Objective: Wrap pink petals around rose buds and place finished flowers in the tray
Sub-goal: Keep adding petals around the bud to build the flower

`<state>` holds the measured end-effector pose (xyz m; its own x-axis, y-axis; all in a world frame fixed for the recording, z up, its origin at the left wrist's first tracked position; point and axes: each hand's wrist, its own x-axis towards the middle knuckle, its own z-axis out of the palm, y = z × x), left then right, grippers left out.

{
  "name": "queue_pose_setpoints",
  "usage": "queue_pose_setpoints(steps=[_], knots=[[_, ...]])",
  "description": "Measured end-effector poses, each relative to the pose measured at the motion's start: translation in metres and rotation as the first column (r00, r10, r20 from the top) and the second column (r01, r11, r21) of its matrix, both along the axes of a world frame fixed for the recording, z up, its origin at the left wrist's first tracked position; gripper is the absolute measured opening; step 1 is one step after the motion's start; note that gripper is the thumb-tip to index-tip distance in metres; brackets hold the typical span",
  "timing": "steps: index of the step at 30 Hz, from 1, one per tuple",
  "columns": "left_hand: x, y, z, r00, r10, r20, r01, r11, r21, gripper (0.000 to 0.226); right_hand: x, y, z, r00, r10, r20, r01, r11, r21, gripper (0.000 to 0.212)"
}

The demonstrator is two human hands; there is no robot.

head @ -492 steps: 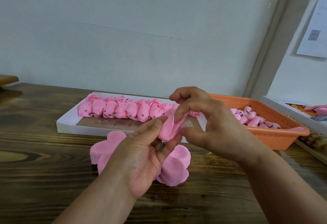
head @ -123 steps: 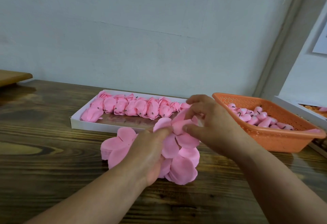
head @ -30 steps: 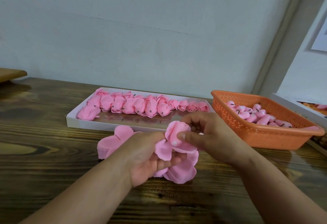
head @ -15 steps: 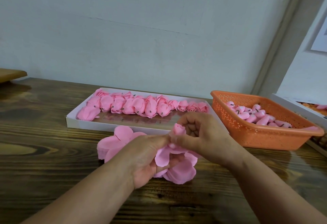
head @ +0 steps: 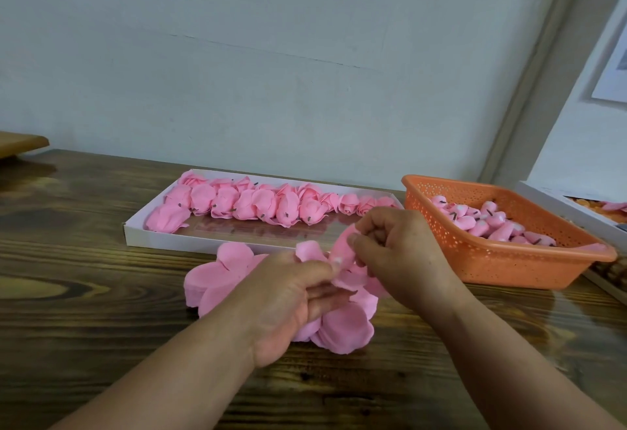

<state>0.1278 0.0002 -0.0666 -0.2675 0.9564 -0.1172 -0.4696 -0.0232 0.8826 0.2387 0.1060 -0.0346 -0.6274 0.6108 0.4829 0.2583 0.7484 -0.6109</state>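
Half a second ago the right hand [head: 397, 253] was closed low over the bud; now it has lifted a little and pinches a single pink petal [head: 342, 248] between thumb and forefinger, drawing it up and over the flower. The left hand [head: 291, 297] still grips the half-wrapped rose [head: 349, 277] from below, fingers curled round its base, thumb pressing a petal edge. The bud itself is hidden inside the petals and fingers. This looks like one more petal of the cut-out sheet being folded in, so the wrap is mid-way, with several lobes still hanging loose beneath the hands. The stack of petal sheets [head: 217, 277] lies on the counter [head: 84, 294] at about nine o'clock from the hands, touching the left hand's back. The white tray [head: 142, 236] sits at eleven to twelve o'clock, its far row filled with finished roses [head: 254, 204]. The orange basket [head: 492, 266] with bare rose buds [head: 481, 222] stands at two o'clock.
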Motion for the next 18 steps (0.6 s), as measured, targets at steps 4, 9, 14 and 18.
queue_pose_setpoints(steps=[4,9,14,18], knots=[[0.002,0.001,0.002,0.994,0.04,-0.099,-0.049,0.994,-0.099,0.029,0.001,-0.005,-0.001,0.994,0.021,0.104,-0.027,0.998,0.06,0.012],[-0.003,0.002,0.01,0.978,0.015,-0.208,-0.05,0.985,-0.165,0.036,0.005,-0.013,0.007,0.97,0.093,0.226,-0.134,0.976,0.172,0.009],[-0.003,0.005,0.018,0.951,-0.003,-0.31,-0.055,0.982,-0.179,0.045,0.002,-0.018,0.015,0.948,0.115,0.296,-0.191,0.951,0.242,0.011],[-0.004,0.007,0.024,0.926,-0.047,-0.375,-0.024,0.983,-0.181,0.069,-0.001,-0.017,0.014,0.964,0.073,0.255,-0.141,0.955,0.26,0.013]])
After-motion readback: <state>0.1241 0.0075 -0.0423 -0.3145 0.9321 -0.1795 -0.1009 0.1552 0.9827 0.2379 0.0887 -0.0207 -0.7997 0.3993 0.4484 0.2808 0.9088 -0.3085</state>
